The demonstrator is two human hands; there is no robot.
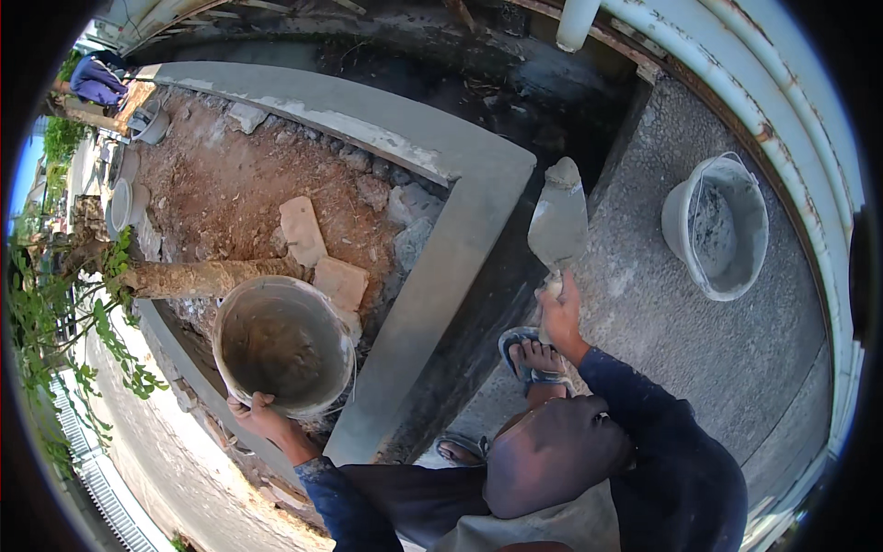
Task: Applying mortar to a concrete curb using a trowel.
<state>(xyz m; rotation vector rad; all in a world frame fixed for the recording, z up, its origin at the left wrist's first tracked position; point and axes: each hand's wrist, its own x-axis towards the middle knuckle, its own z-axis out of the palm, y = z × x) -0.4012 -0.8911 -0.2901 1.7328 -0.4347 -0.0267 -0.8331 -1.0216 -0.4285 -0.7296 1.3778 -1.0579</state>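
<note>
You crouched at the corner of a raised planter, and your right hand (558, 308) was wrapped tight round the handle of a pointed trowel (558, 224). Its blade carried a smear of grey mortar and stood just to the right of the planter's corner, over the dark outer face of the wall. Your left hand (260, 414) gripped the near rim of a round bucket (283, 342), fingers curled over the edge, and the bucket sat tilted on the near left of the soil bed, its inside coated with grey residue and holding little that I could make out.

As I judged it, the plastering was well along. The top of the concrete curb (432, 267) looked smooth and evenly grey along both runs that met at the corner. The far run had a paler, rougher strip on its inner edge, and the outer face below the corner was dark and in shadow, so I could not tell whether it was finished. Inside the bed, brick pieces (302, 230) and rubble lay loose on red soil beside a tree trunk (198, 276).

A second bucket (722, 225), grey with a wire handle, stood well apart to the right on the pebbled floor, with mortar in it.

No packages, labels or signs showed anywhere; both buckets were plain and unmarked.
</note>
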